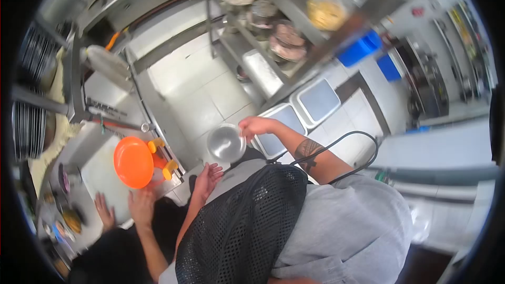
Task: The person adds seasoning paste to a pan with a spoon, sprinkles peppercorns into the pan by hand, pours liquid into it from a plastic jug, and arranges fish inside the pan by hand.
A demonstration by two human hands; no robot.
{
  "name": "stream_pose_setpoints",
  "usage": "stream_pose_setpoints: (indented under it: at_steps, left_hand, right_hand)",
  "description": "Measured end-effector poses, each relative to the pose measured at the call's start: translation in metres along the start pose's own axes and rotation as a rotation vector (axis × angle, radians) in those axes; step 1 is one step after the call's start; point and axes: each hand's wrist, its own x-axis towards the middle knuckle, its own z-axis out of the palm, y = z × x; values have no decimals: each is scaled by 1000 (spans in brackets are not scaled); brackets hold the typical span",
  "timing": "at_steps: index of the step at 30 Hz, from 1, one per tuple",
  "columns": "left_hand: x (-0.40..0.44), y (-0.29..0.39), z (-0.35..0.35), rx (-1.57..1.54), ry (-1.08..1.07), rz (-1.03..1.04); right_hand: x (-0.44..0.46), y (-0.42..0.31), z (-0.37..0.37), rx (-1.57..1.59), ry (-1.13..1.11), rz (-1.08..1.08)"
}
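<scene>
My right hand is closed on the rim of a round, shiny pale bowl, held out in front of my body. Whether the bowl is metal or clear plastic I cannot make out; its inside looks bare. Palm up, my left hand sits just below the bowl, apart from it, with its fingers spread and nothing in them. To the left, an orange round basin stands beside the hands of a co-worker in black.
A co-worker's hands are close on my left, over a pale worktop. Lidded white tubs stand ahead to the right, below a metal rack with pans. Stacked dark plates fill the left shelves. Blue bins stand farther off.
</scene>
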Motion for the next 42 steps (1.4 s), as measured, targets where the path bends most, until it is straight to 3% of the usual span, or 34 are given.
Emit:
stream_pose_setpoints:
  at_steps: [1, 3, 11, 14, 17, 20, 21, 24, 26, 28, 35, 42]
  left_hand:
    - [-6, -4, 4, -231, -88, -20]
    - [-18, -8, 10, -370, -209, -56]
    - [-15, -32, 18, -73, -336, -177]
    - [-3, -46, 42, 3, -389, -240]
    - [15, -63, 74, 89, -466, -292]
    - [39, -83, 128, 218, -544, -350]
    - [41, -87, 155, 300, -455, -420]
    - [90, -116, 223, 254, -707, -523]
    - [74, -136, 297, 270, -606, -707]
    - [78, -165, 353, 308, -617, -710]
    - [96, -264, 524, 384, -769, -780]
    - [122, -305, 614, 343, -870, -871]
  right_hand:
    - [-15, 8, 14, 31, 56, -18]
    - [-42, 26, 40, 10, -71, 9]
    - [-126, 103, 98, 149, -21, -14]
    - [-157, 126, 100, -49, 193, -141]
    - [-200, 133, 112, 191, 444, -155]
    - [-235, 165, 116, 440, 659, -150]
    - [-251, 179, 113, 536, 693, -158]
    - [-301, 219, 112, 710, 863, -141]
    - [-338, 257, 105, 747, 936, -117]
    - [-371, 291, 98, 884, 1027, -104]
    - [-513, 362, 65, 1040, 1222, -156]
    - [-588, 407, 39, 1054, 1222, -343]
